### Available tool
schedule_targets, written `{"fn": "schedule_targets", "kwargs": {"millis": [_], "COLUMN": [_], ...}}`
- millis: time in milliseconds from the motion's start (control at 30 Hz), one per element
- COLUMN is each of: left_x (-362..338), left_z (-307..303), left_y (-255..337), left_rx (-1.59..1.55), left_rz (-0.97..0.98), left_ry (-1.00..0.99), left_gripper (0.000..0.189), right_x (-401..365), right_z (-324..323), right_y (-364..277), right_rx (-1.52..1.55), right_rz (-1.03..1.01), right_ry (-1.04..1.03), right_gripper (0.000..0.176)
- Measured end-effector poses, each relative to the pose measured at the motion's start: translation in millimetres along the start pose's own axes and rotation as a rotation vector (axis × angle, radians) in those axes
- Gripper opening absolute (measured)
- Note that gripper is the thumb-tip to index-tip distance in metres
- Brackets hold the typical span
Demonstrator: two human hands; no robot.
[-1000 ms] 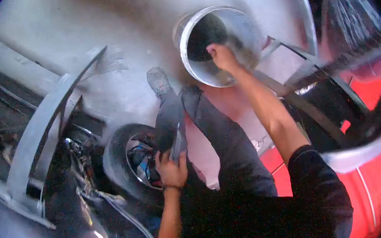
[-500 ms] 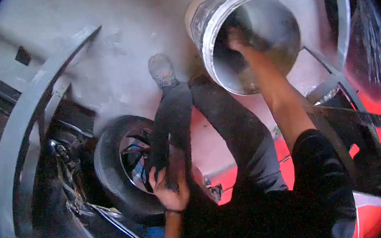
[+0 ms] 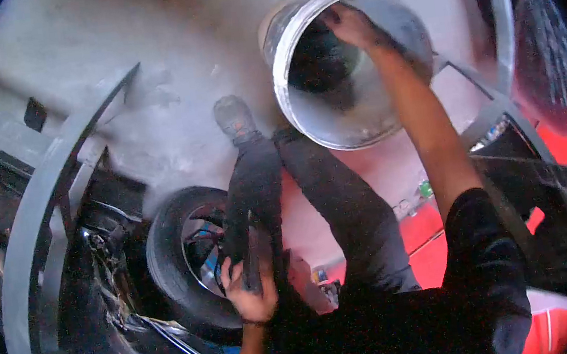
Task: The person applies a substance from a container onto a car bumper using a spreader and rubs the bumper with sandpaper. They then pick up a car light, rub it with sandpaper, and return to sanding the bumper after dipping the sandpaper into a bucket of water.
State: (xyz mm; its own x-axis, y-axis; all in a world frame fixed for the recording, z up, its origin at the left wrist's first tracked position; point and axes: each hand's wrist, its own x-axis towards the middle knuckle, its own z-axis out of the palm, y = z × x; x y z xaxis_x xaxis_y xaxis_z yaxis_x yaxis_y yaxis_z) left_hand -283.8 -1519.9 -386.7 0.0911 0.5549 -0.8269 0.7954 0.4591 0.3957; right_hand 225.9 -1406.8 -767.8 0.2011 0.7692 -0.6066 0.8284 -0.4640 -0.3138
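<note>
My right hand (image 3: 352, 28) reaches into a large round drum (image 3: 283, 72) with a pale rim, near the upper part of its wall. Its fingers are blurred against the dark inside, so I cannot tell whether they grip anything. A dark patch (image 3: 320, 68) shows within the drum, below and left of that hand. Close to my lap, my left hand (image 3: 252, 299) is wrapped round a dark, flat, oblong piece (image 3: 259, 253), with the fingers on its left side and the thumb on its right.
A tyre on a wheel (image 3: 167, 260) lies beside my left leg. Long curved grey bars (image 3: 25, 276) stand at far left, and another grey bar (image 3: 503, 26) is at far right. Dark car parts (image 3: 108, 267) crowd the lower left. Red surfaces (image 3: 426, 248) show beyond my legs.
My right hand has risen from deep in the drum towards its upper wall. The view has shifted slightly, and my left hand keeps its hold on the dark piece.
</note>
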Motion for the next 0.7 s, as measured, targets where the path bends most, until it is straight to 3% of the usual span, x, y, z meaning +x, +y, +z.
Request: {"fn": "schedule_targets", "kwargs": {"millis": [33,67,100,133,167,233,333,400,433,500,533,600,633,700], "left_x": [9.1,22.1,30.6,33.6,35.2,34.3,34.8,36.3,35.7,34.9,35.5,32.8,30.0,18.6], "left_z": [-5.0,-8.3,-10.1,-12.0,-9.0,-7.1,-10.7,-8.6,-8.2,-9.2,-9.3,-10.6,-9.7,-6.5], "left_y": [10.7,25.6,35.6,37.9,35.5,36.3,39.8,41.7,42.9,46.2,45.7,49.9,48.3,36.4], "left_rx": [0.017,0.136,0.255,0.272,0.285,0.172,0.152,0.131,0.112,0.120,0.224,0.318,0.313,0.324], "left_rz": [-0.017,0.117,0.250,0.229,0.220,0.151,0.100,0.134,0.149,0.158,0.231,0.334,0.339,0.219], "left_ry": [0.003,0.086,0.160,0.137,0.125,0.207,0.163,0.193,0.197,0.200,0.185,0.140,0.143,0.041], "left_gripper": [0.030,0.021,0.015,0.015,0.015,0.015,0.015,0.015,0.015,0.014,0.014,0.013,0.013,0.021], "right_x": [23.9,38.8,58.0,79.6,65.0,12.6,-34.1,1.3,7.2,-13.5,-20.7,-23.5,-28.0,-57.0], "right_z": [20.8,72.1,133.2,186.4,211.6,221.9,212.7,258.0,255.1,244.9,228.9,180.1,147.8,88.7], "right_y": [3.4,46.1,95.1,129.7,131.0,98.1,59.8,129.2,122.1,106.3,95.9,74.8,56.1,11.1], "right_rx": [-0.093,-0.077,-0.253,-0.427,-0.414,0.361,1.500,0.858,0.860,0.460,0.457,0.951,0.948,0.700], "right_rz": [-0.007,-0.010,-0.152,-0.287,-0.280,-0.114,0.139,0.438,0.417,0.426,0.426,0.628,0.625,-0.121], "right_ry": [0.025,0.014,0.061,0.106,0.093,0.205,0.367,-0.178,-0.168,-0.236,-0.237,-0.564,-0.558,-0.453], "right_gripper": [0.058,0.058,0.057,0.056,0.056,0.054,0.051,0.055,0.055,0.058,0.058,0.062,0.062,0.061]}}
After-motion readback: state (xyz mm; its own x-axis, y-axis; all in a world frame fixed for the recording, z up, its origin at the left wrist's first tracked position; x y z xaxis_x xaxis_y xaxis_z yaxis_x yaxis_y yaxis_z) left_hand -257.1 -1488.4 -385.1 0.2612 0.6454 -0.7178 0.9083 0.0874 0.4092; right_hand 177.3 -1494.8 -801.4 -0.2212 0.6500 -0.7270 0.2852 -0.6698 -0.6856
